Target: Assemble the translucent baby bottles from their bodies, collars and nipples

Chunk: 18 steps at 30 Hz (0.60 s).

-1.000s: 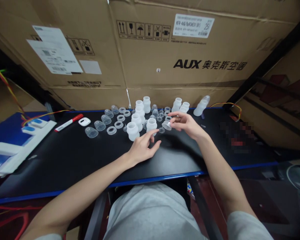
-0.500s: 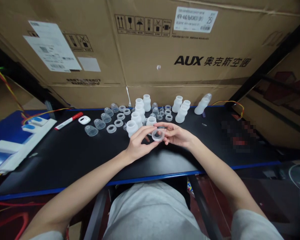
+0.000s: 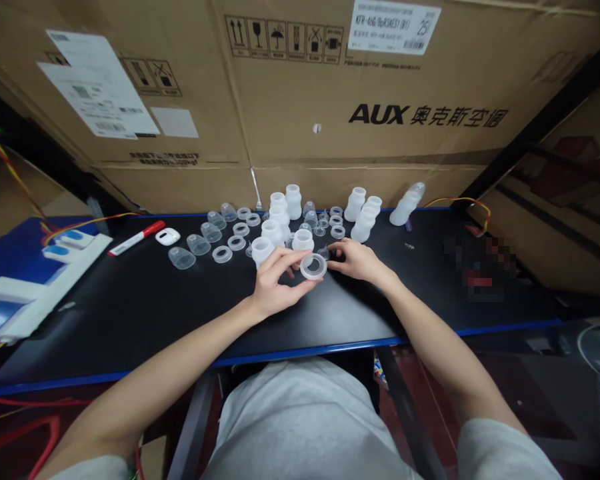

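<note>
My left hand [image 3: 280, 280] grips a translucent bottle collar ring [image 3: 313, 267] by its rim between thumb and fingers, its round opening facing me. A clear silicone nipple [image 3: 323, 253] shows just behind the ring's right side. At that nipple, my right hand [image 3: 355, 260] has its fingers bent and closed, with the fingertips partly hidden. Close behind the left fingers stand white baby bottles, among them one bottle [image 3: 303, 240] just beyond the ring and another bottle [image 3: 263, 252] to its left.
Clear domed caps [image 3: 182, 257] and loose collar rings [image 3: 223, 254] lie in rows at left. More bottles [image 3: 364, 223] stand at right, and a capped bottle [image 3: 405, 205] leans farther right. A red-and-white marker [image 3: 137, 239] and white case [image 3: 168, 237] lie left. A cardboard box [image 3: 300, 147] backs the table.
My right hand has drawn back slightly to the right from the collar ring. The left hand keeps the ring in nearly the same place. The view has shifted a little.
</note>
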Tool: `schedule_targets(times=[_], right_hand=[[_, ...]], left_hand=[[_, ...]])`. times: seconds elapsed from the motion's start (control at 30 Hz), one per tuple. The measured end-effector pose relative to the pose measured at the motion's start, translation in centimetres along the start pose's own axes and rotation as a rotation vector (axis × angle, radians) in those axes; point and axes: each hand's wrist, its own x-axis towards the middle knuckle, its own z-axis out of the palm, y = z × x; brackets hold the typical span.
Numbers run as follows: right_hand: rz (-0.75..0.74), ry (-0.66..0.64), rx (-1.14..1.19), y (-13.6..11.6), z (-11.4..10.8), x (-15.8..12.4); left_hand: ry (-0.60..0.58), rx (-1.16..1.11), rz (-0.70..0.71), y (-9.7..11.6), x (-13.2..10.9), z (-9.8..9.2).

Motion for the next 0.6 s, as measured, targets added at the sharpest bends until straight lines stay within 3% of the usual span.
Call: schedule_targets(times=[0.13, 0.3, 0.43, 0.6], right_hand=[[-0.037, 0.029, 0.018, -0.2, 0.6, 0.4], [-0.124, 0.147, 0.145, 0.0, -0.1, 0.3], [-0.096, 0.281, 0.465, -0.1, -0.5, 0.3], [-0.019, 0.267, 0.912, -0.4, -0.1, 0.7]], left_hand=[[-0.004, -0.014, 0.021, 0.0, 0.0, 0.0], [-0.033, 0.014, -0.009, -0.2, 0.0, -0.1], [-0.041, 0.031, -0.028, -0.3, -0.1, -0.1], [-0.044, -0.003, -0.026, -0.2, -0.2, 0.0]])
